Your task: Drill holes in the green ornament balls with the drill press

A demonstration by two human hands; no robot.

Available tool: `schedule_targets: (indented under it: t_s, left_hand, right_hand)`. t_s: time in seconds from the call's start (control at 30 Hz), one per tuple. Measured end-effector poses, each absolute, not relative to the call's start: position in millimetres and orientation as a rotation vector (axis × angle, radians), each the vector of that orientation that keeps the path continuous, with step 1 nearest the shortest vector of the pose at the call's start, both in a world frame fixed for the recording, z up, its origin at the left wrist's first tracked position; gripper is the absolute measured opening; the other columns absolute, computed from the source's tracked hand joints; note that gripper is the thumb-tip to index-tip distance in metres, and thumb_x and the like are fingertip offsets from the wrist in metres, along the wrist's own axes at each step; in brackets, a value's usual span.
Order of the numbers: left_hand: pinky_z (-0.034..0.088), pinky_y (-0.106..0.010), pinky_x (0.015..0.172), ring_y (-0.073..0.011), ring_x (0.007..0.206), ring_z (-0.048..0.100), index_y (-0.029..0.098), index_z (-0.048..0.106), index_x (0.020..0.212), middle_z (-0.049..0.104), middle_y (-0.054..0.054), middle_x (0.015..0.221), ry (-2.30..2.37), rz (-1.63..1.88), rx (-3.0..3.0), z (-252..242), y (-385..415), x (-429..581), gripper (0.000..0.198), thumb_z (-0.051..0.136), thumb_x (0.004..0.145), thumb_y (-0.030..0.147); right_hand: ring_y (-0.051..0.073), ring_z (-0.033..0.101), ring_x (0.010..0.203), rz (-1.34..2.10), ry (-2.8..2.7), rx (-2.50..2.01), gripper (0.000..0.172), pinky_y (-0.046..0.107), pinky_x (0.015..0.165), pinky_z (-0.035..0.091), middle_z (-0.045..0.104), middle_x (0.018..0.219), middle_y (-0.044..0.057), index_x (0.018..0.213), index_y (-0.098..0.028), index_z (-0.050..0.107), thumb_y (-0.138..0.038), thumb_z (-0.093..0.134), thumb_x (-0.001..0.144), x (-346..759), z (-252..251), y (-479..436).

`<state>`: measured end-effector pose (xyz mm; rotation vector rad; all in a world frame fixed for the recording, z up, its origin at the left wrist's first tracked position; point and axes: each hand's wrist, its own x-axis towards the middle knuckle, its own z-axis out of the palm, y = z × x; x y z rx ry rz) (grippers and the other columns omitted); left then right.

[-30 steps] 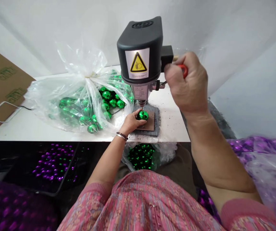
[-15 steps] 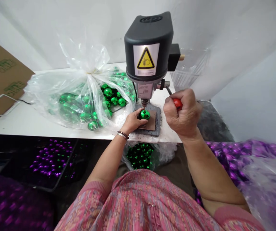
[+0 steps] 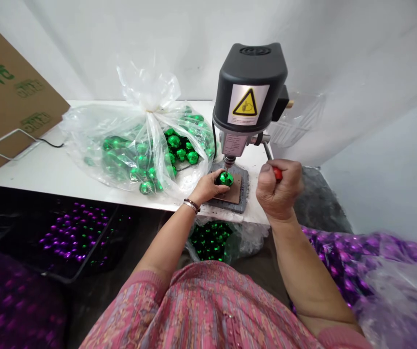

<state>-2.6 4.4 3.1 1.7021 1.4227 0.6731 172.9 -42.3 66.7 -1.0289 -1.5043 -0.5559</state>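
My left hand (image 3: pixel 210 188) is closed around a shiny green faceted ball (image 3: pixel 226 179), thumb on the near side. The ball sits on a small brown board (image 3: pixel 233 195) over the grey base (image 3: pixel 245 186) of a bench drill press (image 3: pixel 252 87). Just above the ball is the drill chuck (image 3: pixel 229 161); whether the bit touches the ball is too small to tell. My right hand (image 3: pixel 280 186) grips the red-knobbed feed lever (image 3: pixel 277 174) at the machine's right side, its fingers wrapped round the knob.
A tied clear plastic bag (image 3: pixel 150 131) of green balls lies left of the drill. A cardboard box (image 3: pixel 15 92) stands at far left. Below the table edge is an open bag of green balls (image 3: pixel 211 240). Purple balls in plastic (image 3: pixel 346 257) fill the lower right.
The camera view has shifted, so the drill and table appear lower and farther right. My right hand has moved with the lever, which now slopes more steeply downward. The left still holds the ball.
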Motion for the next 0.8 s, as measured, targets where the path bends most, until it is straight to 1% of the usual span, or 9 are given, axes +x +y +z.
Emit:
schedule_targets:
  t_s: [0.13,0.27,0.4,0.43,0.53,0.6,0.7,0.8]
  left_hand:
    - [0.049,-0.031,0.097,-0.0226,0.107,0.066,0.015,0.056,0.142,0.072,-0.008,0.118,1.430,0.688,1.718,0,4,-3,0.076,0.079,0.071,0.026]
    - [0.049,-0.031,0.097,-0.0225,0.108,0.065,0.015,0.055,0.143,0.071,-0.008,0.121,1.426,0.689,1.726,-2,4,-2,0.075,0.078,0.072,0.026]
    - [0.050,-0.032,0.095,-0.0223,0.104,0.066,0.015,0.056,0.141,0.072,-0.008,0.116,1.428,0.711,1.729,0,0,-2,0.074,0.077,0.071,0.025]
    - [0.050,-0.031,0.094,-0.0216,0.102,0.066,0.015,0.057,0.140,0.072,-0.008,0.115,1.417,0.737,1.712,1,-2,-3,0.073,0.077,0.071,0.024]
    - [0.052,-0.028,0.087,-0.0186,0.094,0.066,0.016,0.057,0.138,0.072,-0.005,0.110,1.357,0.780,1.668,5,-15,-12,0.071,0.076,0.071,0.025]
    - [0.052,-0.028,0.085,-0.0177,0.091,0.066,0.018,0.059,0.138,0.072,-0.003,0.111,1.308,0.729,1.697,8,-28,-24,0.069,0.075,0.071,0.027]
    - [0.052,-0.028,0.083,-0.0187,0.090,0.066,0.022,0.064,0.133,0.073,-0.003,0.110,1.171,0.532,1.797,12,-48,-43,0.069,0.078,0.065,0.026]
    - [0.051,-0.026,0.073,-0.0170,0.076,0.065,0.024,0.068,0.128,0.076,-0.002,0.093,1.103,0.348,1.848,18,-60,-57,0.069,0.082,0.061,0.027]
  right_hand:
    - [0.011,0.058,0.064,-0.562,-1.437,-1.032,0.004,0.024,0.060,0.045,0.060,0.074,0.000,0.092,-0.021,0.054,-0.020,0.051,0.090,168,54,-42]
    - [0.011,0.058,0.064,-0.522,-1.420,-1.008,0.004,0.024,0.060,0.046,0.059,0.073,0.000,0.092,-0.021,0.053,-0.023,0.051,0.091,165,52,-43]
    - [0.011,0.050,0.060,-0.383,-1.344,-1.076,0.020,0.026,0.059,0.043,0.053,0.069,0.000,0.081,-0.021,0.049,-0.035,0.045,0.095,165,91,-31]
    - [0.011,0.047,0.060,-0.325,-1.320,-1.075,0.023,0.027,0.059,0.042,0.050,0.067,-0.001,0.079,-0.021,0.047,-0.038,0.045,0.095,166,104,-26]
    - [0.011,0.038,0.059,-0.173,-1.293,-1.131,0.028,0.028,0.059,0.038,0.042,0.063,-0.002,0.072,-0.023,0.038,-0.040,0.050,0.091,169,134,-15]
    - [0.010,0.036,0.061,-0.103,-1.299,-1.174,0.028,0.028,0.061,0.036,0.040,0.064,-0.002,0.072,-0.023,0.036,-0.039,0.052,0.089,170,142,-12]
    - [0.011,0.036,0.066,-0.051,-1.301,-1.203,0.026,0.028,0.065,0.036,0.039,0.067,-0.002,0.075,-0.023,0.034,-0.037,0.050,0.091,170,141,-12]
    - [0.011,0.035,0.065,-0.050,-1.275,-1.195,0.027,0.028,0.064,0.035,0.038,0.066,-0.002,0.073,-0.024,0.033,-0.032,0.052,0.090,169,138,-14]
